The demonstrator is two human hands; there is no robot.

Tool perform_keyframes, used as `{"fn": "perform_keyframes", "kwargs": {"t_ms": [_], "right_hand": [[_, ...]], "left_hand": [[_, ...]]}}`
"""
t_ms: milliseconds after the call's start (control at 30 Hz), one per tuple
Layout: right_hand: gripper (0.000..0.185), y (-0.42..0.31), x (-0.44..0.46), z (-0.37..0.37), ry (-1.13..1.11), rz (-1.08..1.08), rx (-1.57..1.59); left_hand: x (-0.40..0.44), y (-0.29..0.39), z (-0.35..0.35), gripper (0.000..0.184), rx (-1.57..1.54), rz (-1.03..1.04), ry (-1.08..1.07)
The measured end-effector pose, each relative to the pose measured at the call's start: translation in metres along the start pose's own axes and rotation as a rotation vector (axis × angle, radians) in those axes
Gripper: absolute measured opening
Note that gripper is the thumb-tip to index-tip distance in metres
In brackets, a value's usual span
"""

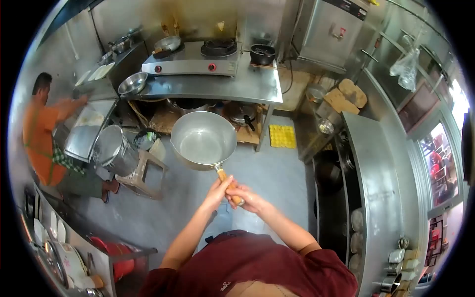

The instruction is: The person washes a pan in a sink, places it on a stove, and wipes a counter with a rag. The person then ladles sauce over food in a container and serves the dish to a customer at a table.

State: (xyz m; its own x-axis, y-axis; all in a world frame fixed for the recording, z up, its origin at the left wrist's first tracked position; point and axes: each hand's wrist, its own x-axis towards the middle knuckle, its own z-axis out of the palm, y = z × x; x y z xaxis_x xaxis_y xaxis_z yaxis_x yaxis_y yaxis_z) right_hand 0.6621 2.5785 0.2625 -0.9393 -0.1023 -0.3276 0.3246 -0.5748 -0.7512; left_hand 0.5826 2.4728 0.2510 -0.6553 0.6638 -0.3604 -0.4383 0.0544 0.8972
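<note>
A large metal saucepan (pixel 203 141) with a wooden handle is held out in front of me, its open top facing up and no food visible in it. My left hand (pixel 216 193) wraps round the handle on the side nearer the pan. Close beside it, my right hand (pixel 246 196) grips the same handle toward its end. The fingers of both hands are closed, and the handle's tip shows between them. Below the pan there is grey floor; the pan's far rim overlaps the shelf under the stove table in this view.
A steel table (pixel 213 89) with a two-burner stove (pixel 192 62) stands ahead. At left, a person in orange (pixel 42 128) works by a counter, near a big metal pot (pixel 111 146) on a stool (pixel 143 173). A steel counter (pixel 373 198) runs along the right. A yellow tray (pixel 282 136) lies on the floor.
</note>
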Motion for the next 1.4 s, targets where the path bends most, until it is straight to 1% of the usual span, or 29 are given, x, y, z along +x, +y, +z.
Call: {"fn": "perform_keyframes", "kwargs": {"t_ms": [33,133,233,267,367,400,467,500,533,567,600,633,667,733,767,833,867,933,1033,1133,1200,1300,1333,1400], "right_hand": [[0.020,-0.022,0.020,-0.007,-0.001,0.007,0.001],[0.020,-0.083,0.073,-0.027,0.006,-0.003,-0.011],[0.023,-0.136,0.118,-0.055,0.042,-0.003,-0.017],[0.025,-0.153,0.134,-0.064,0.052,-0.001,-0.015],[0.028,-0.214,0.187,-0.087,0.072,-0.054,-0.007],[0.028,-0.236,0.211,-0.096,0.081,-0.095,-0.022],[0.028,-0.289,0.257,-0.112,0.082,-0.171,-0.074],[0.026,-0.317,0.283,-0.121,0.114,-0.137,-0.052],[0.024,-0.344,0.312,-0.132,0.075,-0.146,-0.065],[0.022,-0.374,0.341,-0.142,0.070,-0.137,-0.080],[0.015,-0.400,0.374,-0.156,0.037,-0.162,-0.080],[0.016,-0.428,0.410,-0.168,-0.033,-0.197,-0.046],[0.016,-0.453,0.443,-0.179,-0.016,-0.224,-0.071],[0.016,-0.496,0.512,-0.198,0.010,-0.251,-0.107],[0.017,-0.511,0.547,-0.204,0.009,-0.263,-0.135],[0.017,-0.528,0.616,-0.226,0.007,-0.273,-0.098],[0.016,-0.535,0.639,-0.233,0.038,-0.285,-0.102],[0.016,-0.547,0.674,-0.246,0.054,-0.276,-0.110],[0.016,-0.549,0.695,-0.259,0.051,-0.239,-0.057],[0.014,-0.538,0.693,-0.272,0.018,-0.201,0.005],[0.014,-0.533,0.684,-0.275,0.014,-0.175,0.022],[0.019,-0.530,0.672,-0.277,0.004,-0.191,0.082],[0.033,-0.529,0.670,-0.281,-0.033,-0.192,0.076],[0.043,-0.524,0.655,-0.290,-0.050,-0.171,0.136]], "left_hand": [[0.022,0.019,-0.007,0.049,0.068,-0.014,-0.008],[0.097,0.057,-0.038,0.048,0.119,-0.089,-0.189],[0.146,0.111,-0.057,0.051,0.312,-0.128,-0.410],[0.162,0.126,-0.064,0.048,0.335,-0.147,-0.390],[0.209,0.139,-0.095,0.044,0.245,-0.152,-0.239],[0.223,0.139,-0.107,0.042,0.246,-0.153,-0.153],[0.250,0.126,-0.134,0.039,0.241,-0.152,0.024],[0.265,0.113,-0.149,0.036,0.189,-0.126,0.104],[0.274,0.098,-0.166,0.034,0.138,-0.102,0.187],[0.279,0.086,-0.183,0.033,0.184,-0.018,0.252],[0.279,0.077,-0.197,0.032,0.230,0.059,0.316],[0.278,0.081,-0.200,0.031,0.331,-0.010,0.402],[0.281,0.092,-0.199,0.031,0.436,-0.072,0.487],[0.285,0.089,-0.198,0.032,0.372,-0.057,0.704],[0.286,0.090,-0.195,0.032,0.360,-0.028,0.755],[0.287,0.095,-0.186,0.032,0.331,0.043,0.870],[0.287,0.094,-0.182,0.031,0.419,0.024,0.938],[0.282,0.095,-0.170,0.030,0.604,-0.043,1.061],[0.280,0.105,-0.150,0.027,0.527,-0.228,1.126],[0.284,0.089,-0.169,0.025,0.631,-0.206,1.109],[0.297,0.101,-0.172,0.026,0.616,-0.201,1.091],[0.325,0.113,-0.199,0.028,0.738,-0.237,0.975],[0.337,0.115,-0.211,0.029,0.758,-0.220,0.891],[0.366,0.134,-0.222,0.029,0.776,-0.180,0.809]]}}
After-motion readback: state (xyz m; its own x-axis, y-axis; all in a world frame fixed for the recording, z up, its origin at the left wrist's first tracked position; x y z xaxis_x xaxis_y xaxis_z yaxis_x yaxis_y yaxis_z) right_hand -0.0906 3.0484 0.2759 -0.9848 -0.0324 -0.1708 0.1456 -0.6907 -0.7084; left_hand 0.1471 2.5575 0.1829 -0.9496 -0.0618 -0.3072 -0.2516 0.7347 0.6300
